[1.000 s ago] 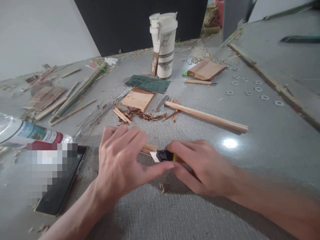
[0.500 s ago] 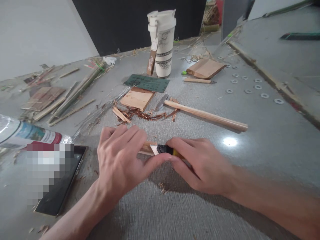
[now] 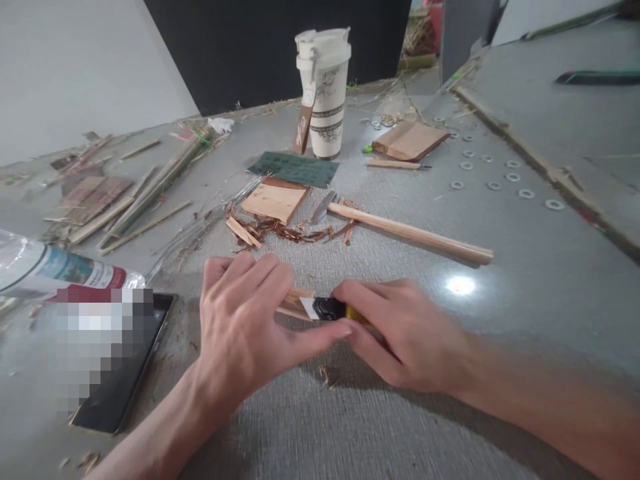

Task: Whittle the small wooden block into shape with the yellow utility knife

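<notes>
My left hand (image 3: 245,320) presses down on a small piece of wood (image 3: 296,302) on the grey table (image 3: 500,320), fingers laid over it and the thumb reaching toward the knife. My right hand (image 3: 400,333) grips a yellow and black utility knife (image 3: 333,309). Its short blade rests against the end of the wood piece. Most of the wood is hidden under my left fingers.
Beyond the hands lie reddish shavings (image 3: 290,230), a wooden block (image 3: 277,200), a hammer (image 3: 400,230), green sandpaper (image 3: 294,168) and a tall cup (image 3: 325,90). A phone (image 3: 125,373) and plastic bottle (image 3: 55,267) sit left. Bamboo strips (image 3: 145,193) and washers (image 3: 500,180) are scattered around.
The knife blade slid a little toward the wood piece and back; both hands stay in nearly the same spot. The view shifted slightly.
</notes>
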Demonstrator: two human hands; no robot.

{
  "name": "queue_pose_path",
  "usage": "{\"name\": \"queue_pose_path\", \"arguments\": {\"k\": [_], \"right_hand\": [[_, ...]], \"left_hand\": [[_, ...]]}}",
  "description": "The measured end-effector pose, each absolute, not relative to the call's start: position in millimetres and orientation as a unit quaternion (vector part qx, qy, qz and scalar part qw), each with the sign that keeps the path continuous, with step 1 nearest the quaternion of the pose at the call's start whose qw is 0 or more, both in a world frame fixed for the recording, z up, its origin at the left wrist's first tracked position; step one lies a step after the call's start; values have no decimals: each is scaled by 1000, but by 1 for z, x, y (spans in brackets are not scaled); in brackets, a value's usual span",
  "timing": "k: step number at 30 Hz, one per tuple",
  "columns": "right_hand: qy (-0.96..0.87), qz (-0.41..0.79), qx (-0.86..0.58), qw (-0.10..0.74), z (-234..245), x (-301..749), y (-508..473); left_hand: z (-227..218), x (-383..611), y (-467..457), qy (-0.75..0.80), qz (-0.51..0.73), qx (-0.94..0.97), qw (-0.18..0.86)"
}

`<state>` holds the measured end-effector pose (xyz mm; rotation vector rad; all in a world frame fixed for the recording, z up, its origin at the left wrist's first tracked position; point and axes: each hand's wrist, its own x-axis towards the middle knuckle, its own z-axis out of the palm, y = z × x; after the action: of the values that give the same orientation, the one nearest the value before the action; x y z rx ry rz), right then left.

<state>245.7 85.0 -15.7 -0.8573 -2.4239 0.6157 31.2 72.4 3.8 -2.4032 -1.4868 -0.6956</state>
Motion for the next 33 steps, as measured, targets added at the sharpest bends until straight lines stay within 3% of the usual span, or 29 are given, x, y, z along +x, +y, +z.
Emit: {"name": "queue_pose_path", "arguments": {"k": [9,21,25,29,33], "right_hand": [[-891,232,-317,229,-16,247,85],[-877,146,-393,234,-18,251,93],[-856,160,-396,292,-14,258,98],[-855,166,-390,299,-12,258,99],[-856,191,-383,290,-14,257,99]], "left_hand": [[4,28,71,-495,-231,-830,114],[1,31,68,-481,-259,-827,133],[2,30,70,-472,-258,-836,110],[3,27,70,-447,-295,-839,93],[3,24,67,-435,-408,-803,-25]]}}
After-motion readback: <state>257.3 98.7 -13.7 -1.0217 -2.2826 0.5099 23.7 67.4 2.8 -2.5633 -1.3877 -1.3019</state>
